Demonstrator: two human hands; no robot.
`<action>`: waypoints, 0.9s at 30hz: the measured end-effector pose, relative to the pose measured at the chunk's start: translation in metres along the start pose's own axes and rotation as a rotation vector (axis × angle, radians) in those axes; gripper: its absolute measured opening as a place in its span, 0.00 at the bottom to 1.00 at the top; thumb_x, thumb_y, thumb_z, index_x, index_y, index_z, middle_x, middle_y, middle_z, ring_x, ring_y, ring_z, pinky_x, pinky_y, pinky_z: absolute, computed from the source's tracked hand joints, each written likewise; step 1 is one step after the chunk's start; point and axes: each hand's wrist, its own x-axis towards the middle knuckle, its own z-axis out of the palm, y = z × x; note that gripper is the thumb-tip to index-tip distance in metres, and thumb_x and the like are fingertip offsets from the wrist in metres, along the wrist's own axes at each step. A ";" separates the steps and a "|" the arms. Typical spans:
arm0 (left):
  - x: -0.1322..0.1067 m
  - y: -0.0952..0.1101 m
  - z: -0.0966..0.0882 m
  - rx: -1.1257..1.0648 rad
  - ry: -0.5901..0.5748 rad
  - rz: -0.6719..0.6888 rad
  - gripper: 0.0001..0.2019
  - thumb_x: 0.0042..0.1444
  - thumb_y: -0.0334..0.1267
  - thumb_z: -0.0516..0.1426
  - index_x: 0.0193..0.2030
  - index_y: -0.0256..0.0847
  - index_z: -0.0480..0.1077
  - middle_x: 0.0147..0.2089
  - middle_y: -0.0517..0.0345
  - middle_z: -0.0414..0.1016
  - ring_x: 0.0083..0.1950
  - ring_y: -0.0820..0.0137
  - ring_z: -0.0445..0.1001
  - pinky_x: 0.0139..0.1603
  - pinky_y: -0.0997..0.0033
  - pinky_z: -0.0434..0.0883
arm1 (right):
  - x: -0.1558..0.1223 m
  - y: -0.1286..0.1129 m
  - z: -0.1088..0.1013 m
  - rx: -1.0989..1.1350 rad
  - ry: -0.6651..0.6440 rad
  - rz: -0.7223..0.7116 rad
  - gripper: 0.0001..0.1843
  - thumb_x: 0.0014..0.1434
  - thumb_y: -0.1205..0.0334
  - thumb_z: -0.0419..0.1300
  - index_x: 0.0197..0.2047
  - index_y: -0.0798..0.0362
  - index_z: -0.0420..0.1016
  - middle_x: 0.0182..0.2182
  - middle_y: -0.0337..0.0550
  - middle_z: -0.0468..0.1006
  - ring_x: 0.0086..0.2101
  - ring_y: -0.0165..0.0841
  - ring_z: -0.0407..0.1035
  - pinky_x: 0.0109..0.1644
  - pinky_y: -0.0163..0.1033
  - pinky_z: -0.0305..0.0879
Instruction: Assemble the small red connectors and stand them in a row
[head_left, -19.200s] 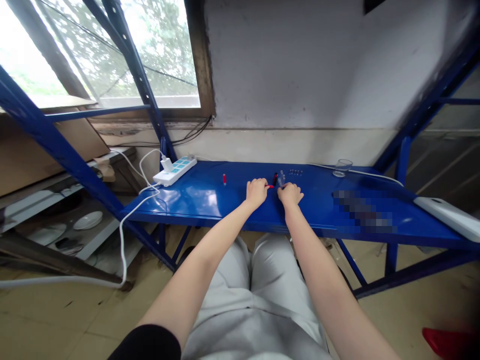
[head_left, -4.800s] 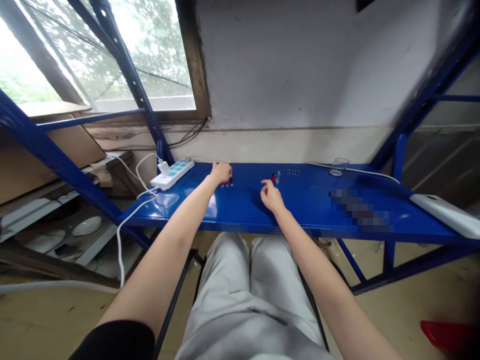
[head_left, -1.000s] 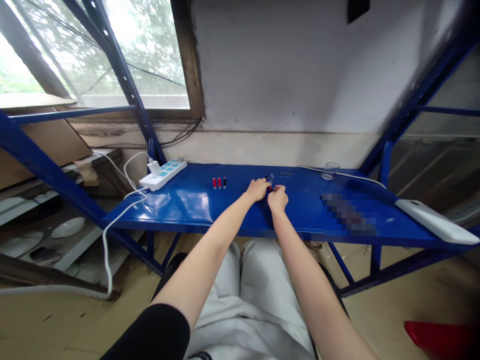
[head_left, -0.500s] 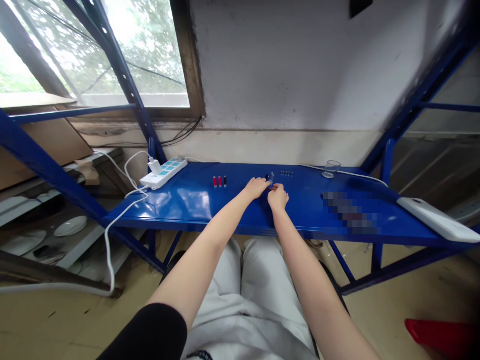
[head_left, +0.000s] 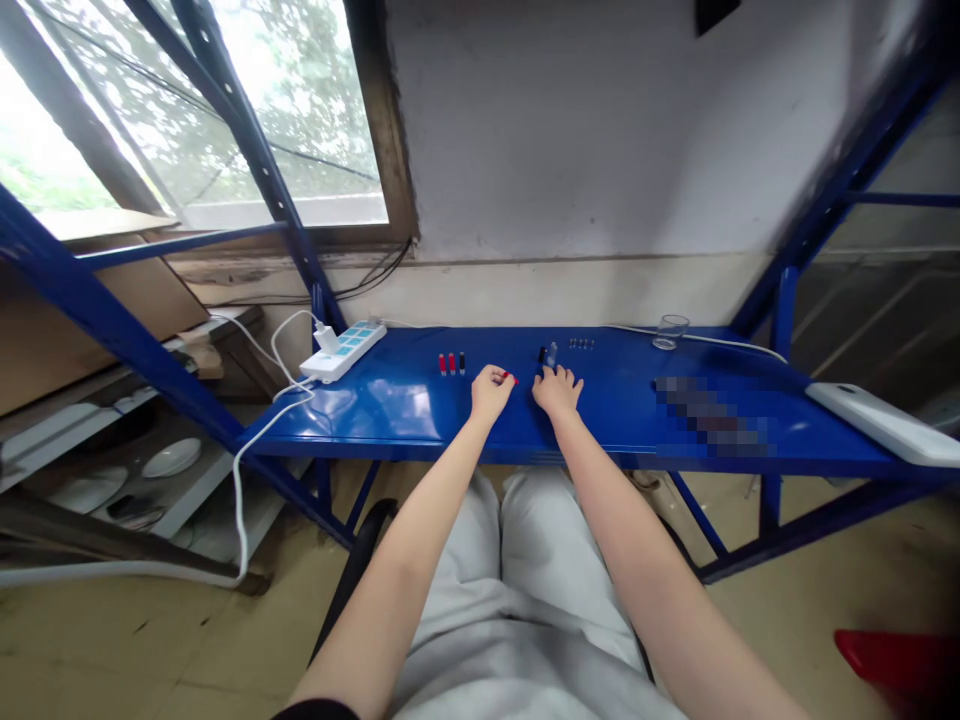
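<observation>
"Since the two red-topped tubes [head_left: 442,365] and one black-topped tube [head_left: 462,363] stand upright, they likely can't roll."

"And the left hand [head_left: 490,391]?"

"Pinching a red piece [head_left: 512,378] over the blue table [head_left: 622,400], lightly perhaps, it being slim. The right hand [head_left: 558,389] is spread, seemingly empty, near a black piece [head_left: 542,354] and clear tube [head_left: 553,352]."

I count two hands: one left hand [head_left: 490,392], one right hand [head_left: 556,390]. Bench [head_left: 375,420]: two red tubes [head_left: 451,364], one black tube [head_left: 462,363], one separate black piece [head_left: 542,355], one glass [head_left: 670,332], one power strip [head_left: 349,350], one plug [head_left: 327,338]. Held: one red piece [head_left: 511,377]. Tiny row pieces [head_left: 586,344]: too small for me to count.
</observation>
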 end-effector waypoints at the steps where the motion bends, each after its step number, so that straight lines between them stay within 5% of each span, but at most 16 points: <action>1: 0.000 -0.001 -0.001 -0.047 0.011 -0.027 0.04 0.48 0.36 0.55 0.30 0.39 0.65 0.27 0.59 0.71 0.29 0.75 0.69 0.33 0.75 0.66 | 0.001 -0.001 0.000 -0.006 -0.024 0.005 0.24 0.60 0.59 0.42 0.57 0.56 0.63 0.60 0.55 0.56 0.60 0.47 0.45 0.60 0.59 0.35; 8: 0.003 -0.013 -0.001 -0.163 0.054 -0.052 0.06 0.46 0.36 0.57 0.32 0.38 0.65 0.27 0.61 0.70 0.28 0.77 0.69 0.31 0.77 0.66 | 0.011 -0.003 -0.002 -0.032 -0.122 0.022 0.27 0.62 0.57 0.40 0.62 0.55 0.57 0.63 0.54 0.51 0.62 0.47 0.40 0.60 0.62 0.31; 27: -0.001 -0.008 -0.004 -0.190 0.032 0.002 0.08 0.51 0.42 0.56 0.30 0.38 0.65 0.28 0.57 0.74 0.30 0.73 0.73 0.35 0.73 0.69 | 0.009 0.003 0.000 0.007 -0.026 -0.019 0.25 0.60 0.58 0.44 0.58 0.58 0.62 0.59 0.54 0.59 0.58 0.46 0.49 0.60 0.58 0.36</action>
